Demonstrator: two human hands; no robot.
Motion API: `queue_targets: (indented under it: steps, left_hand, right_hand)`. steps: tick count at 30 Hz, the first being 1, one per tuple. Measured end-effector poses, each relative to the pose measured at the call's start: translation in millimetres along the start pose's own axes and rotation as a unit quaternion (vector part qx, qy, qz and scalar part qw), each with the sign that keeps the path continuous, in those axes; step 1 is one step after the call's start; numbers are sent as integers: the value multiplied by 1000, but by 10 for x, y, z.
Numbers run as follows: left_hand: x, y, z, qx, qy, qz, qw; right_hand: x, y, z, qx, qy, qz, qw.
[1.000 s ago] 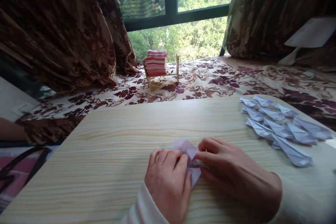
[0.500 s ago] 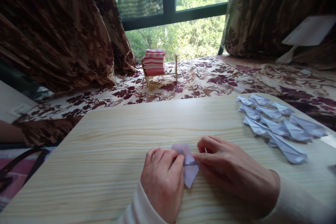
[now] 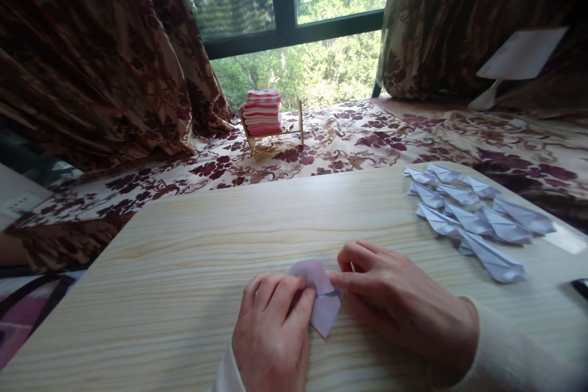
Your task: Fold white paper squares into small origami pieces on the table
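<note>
A small pale lilac folded paper [image 3: 318, 296] lies on the light wooden table [image 3: 193, 269] near its front edge. My left hand [image 3: 271, 331] has its fingers curled over the paper's left side, pressing it down. My right hand [image 3: 404, 306] pinches the paper's right edge with thumb and forefinger. Both hands meet at the paper. Much of the paper is hidden under my left fingers.
Several finished lilac paper folds [image 3: 468, 214] lie in a cluster at the table's right. Behind the table a floral cloth [image 3: 349, 147] holds a small wooden rack with red-and-white striped fabric [image 3: 264, 113]. Dark floral curtains [image 3: 92, 55] flank a window. A white card [image 3: 519, 55] stands at the far right.
The view has shifted so everything sits slightly left and lower. More of the paper's lower point shows beside my left hand. Both hands stay on the paper.
</note>
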State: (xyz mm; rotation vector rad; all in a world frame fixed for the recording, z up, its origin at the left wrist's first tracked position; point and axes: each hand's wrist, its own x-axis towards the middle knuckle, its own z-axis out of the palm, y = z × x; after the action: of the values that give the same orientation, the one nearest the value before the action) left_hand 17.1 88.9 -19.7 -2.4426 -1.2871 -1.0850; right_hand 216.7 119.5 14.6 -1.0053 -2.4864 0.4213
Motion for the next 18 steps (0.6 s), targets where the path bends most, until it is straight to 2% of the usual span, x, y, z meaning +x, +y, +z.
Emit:
queue_targets:
  steps: [1, 3, 5, 9, 18]
  left_hand:
    - [5, 8, -22, 7, -1, 0, 1000]
    - [17, 26, -68, 6, -70, 13, 997]
    - [18, 41, -93, 7, -82, 10, 997]
    - [-23, 40, -54, 14, -56, -2, 998]
    - [-86, 32, 14, 5, -53, -17, 998]
  right_hand:
    - [0, 3, -1, 1, -1, -1, 1000]
    - [1, 8, -5, 5, -4, -4, 1000]
    - [2, 11, -8, 13, -10, -5, 1000]
    - [-3, 2, -10, 20, -17, 8, 1000]
    - [1, -1, 9, 5, -27, 17, 999]
